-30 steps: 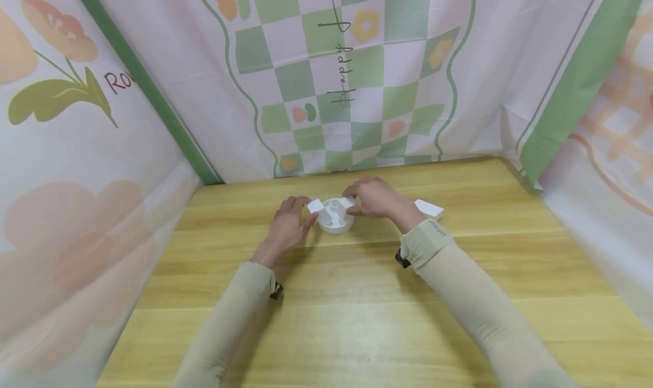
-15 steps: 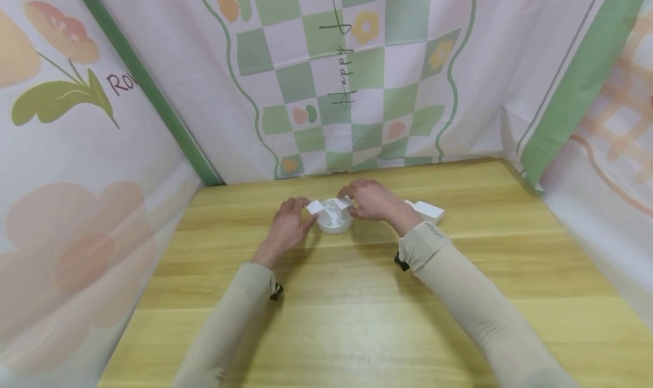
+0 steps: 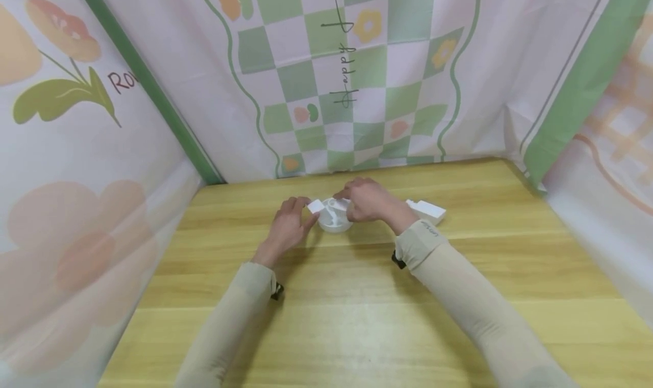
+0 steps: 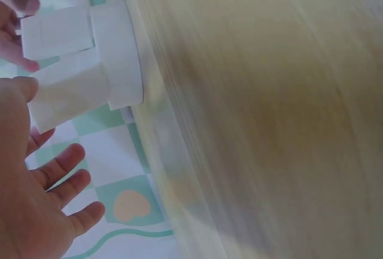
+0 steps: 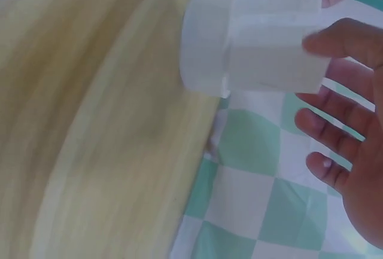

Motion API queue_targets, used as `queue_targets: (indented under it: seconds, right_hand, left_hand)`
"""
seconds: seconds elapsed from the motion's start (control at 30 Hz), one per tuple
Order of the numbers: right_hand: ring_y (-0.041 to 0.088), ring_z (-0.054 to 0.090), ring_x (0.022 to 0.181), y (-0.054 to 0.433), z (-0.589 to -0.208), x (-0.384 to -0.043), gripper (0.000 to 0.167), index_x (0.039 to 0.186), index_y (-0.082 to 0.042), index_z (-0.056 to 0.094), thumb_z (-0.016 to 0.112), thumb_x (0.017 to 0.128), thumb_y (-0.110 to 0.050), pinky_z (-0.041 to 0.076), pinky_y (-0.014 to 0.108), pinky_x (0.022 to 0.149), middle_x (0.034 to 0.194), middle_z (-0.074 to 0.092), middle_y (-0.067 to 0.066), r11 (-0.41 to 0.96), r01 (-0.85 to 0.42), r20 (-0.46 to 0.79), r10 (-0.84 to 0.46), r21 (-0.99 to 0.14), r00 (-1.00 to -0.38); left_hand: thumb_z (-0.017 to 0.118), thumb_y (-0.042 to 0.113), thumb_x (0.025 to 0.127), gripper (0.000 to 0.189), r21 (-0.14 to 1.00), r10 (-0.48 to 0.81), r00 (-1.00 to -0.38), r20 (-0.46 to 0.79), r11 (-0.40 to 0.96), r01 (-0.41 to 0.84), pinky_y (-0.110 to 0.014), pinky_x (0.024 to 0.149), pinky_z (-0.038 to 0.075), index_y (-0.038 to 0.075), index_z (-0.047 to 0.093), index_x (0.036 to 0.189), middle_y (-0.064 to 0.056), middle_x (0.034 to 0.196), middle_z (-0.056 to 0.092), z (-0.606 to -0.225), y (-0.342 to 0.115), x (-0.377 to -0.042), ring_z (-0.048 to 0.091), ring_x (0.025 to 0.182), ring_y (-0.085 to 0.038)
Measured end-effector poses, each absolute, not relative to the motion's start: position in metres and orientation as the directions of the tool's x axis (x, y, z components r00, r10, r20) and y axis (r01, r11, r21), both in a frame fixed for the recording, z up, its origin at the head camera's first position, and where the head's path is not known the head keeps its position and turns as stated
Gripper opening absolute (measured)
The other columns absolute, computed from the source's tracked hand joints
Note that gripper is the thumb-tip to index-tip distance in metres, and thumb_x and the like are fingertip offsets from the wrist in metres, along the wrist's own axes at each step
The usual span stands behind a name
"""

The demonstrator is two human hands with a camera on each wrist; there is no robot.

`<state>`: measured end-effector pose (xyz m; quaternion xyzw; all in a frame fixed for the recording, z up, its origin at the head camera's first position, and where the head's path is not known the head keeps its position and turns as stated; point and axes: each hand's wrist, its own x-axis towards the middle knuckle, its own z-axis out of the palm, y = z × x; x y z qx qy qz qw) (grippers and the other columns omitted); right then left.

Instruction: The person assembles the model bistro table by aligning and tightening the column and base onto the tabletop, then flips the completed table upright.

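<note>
White base (image 3: 335, 227) near cloth (image 3: 405, 73) with script (image 3: 346, 77) "Happy"

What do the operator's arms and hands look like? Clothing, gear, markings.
Long, plain beige fabric sleeves, left and right. Small dark lettering marks the right cuff, too small to read. A small black object shows under each cuff, left and right. Left hand and right hand are ungloved.
</note>
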<state>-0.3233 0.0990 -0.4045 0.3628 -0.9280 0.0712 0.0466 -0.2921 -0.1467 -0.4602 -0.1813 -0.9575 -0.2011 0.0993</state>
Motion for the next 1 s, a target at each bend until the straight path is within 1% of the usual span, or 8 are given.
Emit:
queue_targets:
  seconds: [0.07,0.17,0.3,0.4,0.53,0.63,0.87,1.0]
  right_hand:
    - [0.031,0.064,0.108,0.0988,-0.4040,-0.3239,0.048,0.125,-0.012,0.069,0.075,0.080,-0.028,0.050,0.049,0.098,0.114,0.070,0.010,0.735,-0.669,0.133,-0.656,-0.108,-0.743]
    - [0.029,0.066,0.103,0.0972,-0.4043,-0.3252,0.043,0.118,-0.010,0.070,0.076,0.084,-0.035,0.052,0.048,0.095,0.108,0.072,0.009,0.767,-0.630,0.140,-0.616,-0.121,-0.775]
    - [0.029,0.066,0.101,0.0936,-0.4069,-0.3262,0.041,0.113,-0.008,0.070,0.077,0.085,-0.037,0.053,0.046,0.094,0.108,0.072,0.009,0.792,-0.579,0.134,-0.563,-0.193,-0.815]
    - [0.032,0.066,0.108,0.0913,-0.4094,-0.3262,0.045,0.123,-0.008,0.065,0.076,0.085,-0.029,0.053,0.046,0.097,0.117,0.070,0.013,0.772,-0.587,0.135,-0.573,-0.243,-0.809]
    - [0.033,0.066,0.108,0.0905,-0.4115,-0.3256,0.051,0.133,-0.012,0.060,0.073,0.089,-0.033,0.054,0.049,0.094,0.119,0.069,0.015,0.781,-0.596,0.136,-0.580,-0.187,-0.803]
    - [0.034,0.065,0.108,0.0911,-0.4121,-0.3258,0.050,0.133,-0.014,0.062,0.070,0.090,-0.037,0.054,0.050,0.093,0.119,0.068,0.015,0.807,-0.574,0.114,-0.563,-0.140,-0.819]
    - [0.036,0.059,0.123,0.0934,-0.4118,-0.3292,0.050,0.134,-0.007,0.061,0.067,0.087,-0.022,0.050,0.049,0.103,0.136,0.061,0.016,0.799,-0.555,0.104,-0.547,-0.232,-0.831]
    - [0.036,0.061,0.120,0.0962,-0.4122,-0.3291,0.050,0.135,-0.012,0.058,0.070,0.090,-0.030,0.051,0.051,0.101,0.133,0.062,0.017,0.805,-0.550,0.107,-0.541,-0.223,-0.834]
  left_hand:
    - [0.051,0.048,0.102,0.050,0.350,0.305,-0.915,0.263,0.854,0.385,-0.050,0.105,0.049,0.010,0.050,0.135,-0.015,0.130,0.057,-0.4603,-0.1466,-0.2920,0.053,0.125,-0.035]
    - [0.050,0.048,0.102,0.050,0.356,0.301,-0.918,0.257,0.854,0.380,-0.049,0.105,0.048,0.012,0.049,0.135,-0.014,0.131,0.057,-0.4608,-0.1462,-0.2918,0.053,0.126,-0.034]
    - [0.050,0.049,0.102,0.048,0.364,0.301,-0.921,0.247,0.852,0.376,-0.050,0.105,0.048,0.014,0.049,0.136,-0.013,0.131,0.056,-0.4629,-0.1463,-0.2916,0.052,0.126,-0.033]
    - [0.051,0.048,0.102,0.048,0.374,0.300,-0.920,0.253,0.847,0.379,-0.050,0.105,0.048,0.014,0.050,0.135,-0.013,0.131,0.056,-0.4636,-0.1464,-0.2911,0.052,0.126,-0.033]
    - [0.051,0.048,0.102,0.048,0.376,0.297,-0.918,0.263,0.845,0.381,-0.051,0.105,0.048,0.015,0.050,0.135,-0.013,0.131,0.056,-0.4637,-0.1468,-0.2906,0.052,0.126,-0.034]
    - [0.050,0.049,0.102,0.048,0.353,0.307,-0.911,0.277,0.849,0.394,-0.050,0.103,0.049,0.014,0.050,0.135,-0.013,0.129,0.057,-0.4648,-0.1473,-0.2913,0.053,0.124,-0.034]
    - [0.051,0.047,0.102,0.048,0.335,0.314,-0.894,0.319,0.845,0.416,-0.049,0.102,0.050,0.012,0.051,0.134,-0.014,0.126,0.059,-0.4656,-0.1483,-0.2922,0.055,0.122,-0.034]
    - [0.051,0.047,0.102,0.048,0.332,0.315,-0.896,0.313,0.848,0.414,-0.050,0.102,0.050,0.012,0.051,0.135,-0.015,0.127,0.059,-0.4644,-0.1487,-0.2918,0.055,0.123,-0.035]
